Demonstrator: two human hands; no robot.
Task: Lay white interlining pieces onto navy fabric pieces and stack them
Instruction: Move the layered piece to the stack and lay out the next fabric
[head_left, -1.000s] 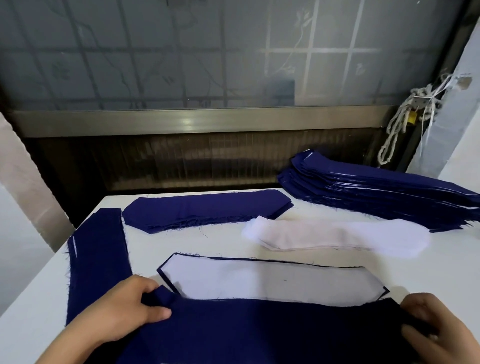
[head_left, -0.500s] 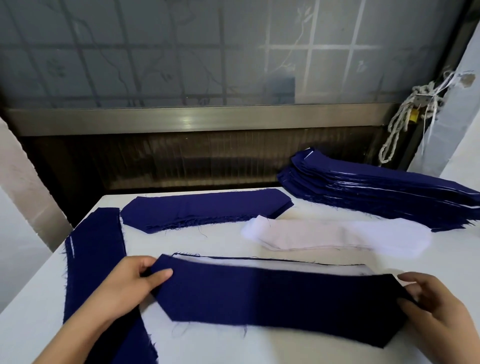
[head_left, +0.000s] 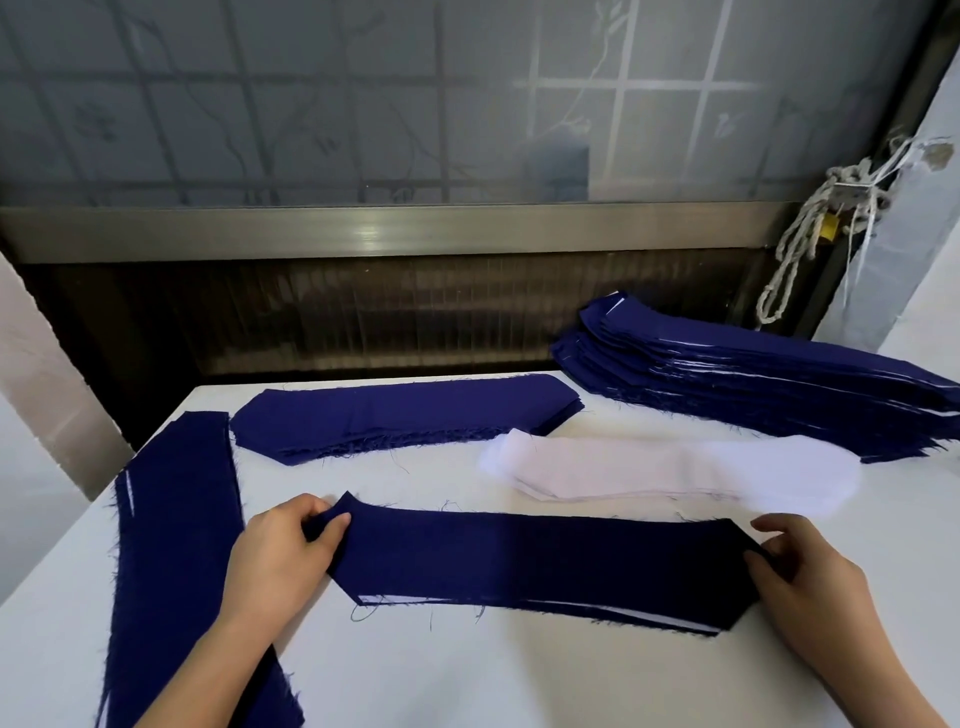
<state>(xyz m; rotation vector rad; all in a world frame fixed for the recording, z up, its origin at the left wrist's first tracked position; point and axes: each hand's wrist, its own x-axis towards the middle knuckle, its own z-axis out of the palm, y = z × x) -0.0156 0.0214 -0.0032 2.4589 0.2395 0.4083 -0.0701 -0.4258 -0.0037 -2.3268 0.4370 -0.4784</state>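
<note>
Near front edge of tabletop (head_left: 519, 675): navy piece (head_left: 545, 561) lies flat, white interlining sliver (head_left: 649, 616) showing beneath. Left hand (head_left: 280, 551) and right hand (head_left: 815, 582) each pinch one pointed end, probably to square the layers.

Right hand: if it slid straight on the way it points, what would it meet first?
Likely the white pile, just beyond the navy piece that the right hand holds; depth is unclear.

Left hand (head_left: 280, 553), right hand (head_left: 813, 579) well apart, fingers (head_left: 307, 506) in pinch on navy piece (head_left: 545, 561)
</note>
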